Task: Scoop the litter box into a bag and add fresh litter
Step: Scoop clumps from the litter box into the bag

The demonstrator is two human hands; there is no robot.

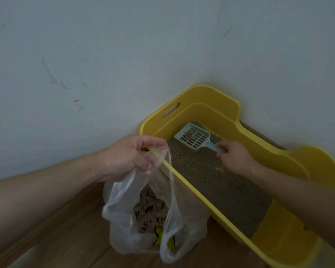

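Observation:
A yellow litter box (290, 163) stands against the wall, with grey litter (217, 180) covering its floor. My right hand (235, 157) grips the handle of a pale blue slotted scoop (193, 138), which is held over the far end of the litter with several clumps in it. My left hand (132, 155) pinches one handle of a clear plastic bag (143, 225) and holds it open beside the box's near rim. Scooped clumps and some printed wrapping lie inside the bag.
A pale wall (124, 55) with dark scuff marks rises right behind the box. The bag hangs over a wooden floor (66, 238) to the left of the box.

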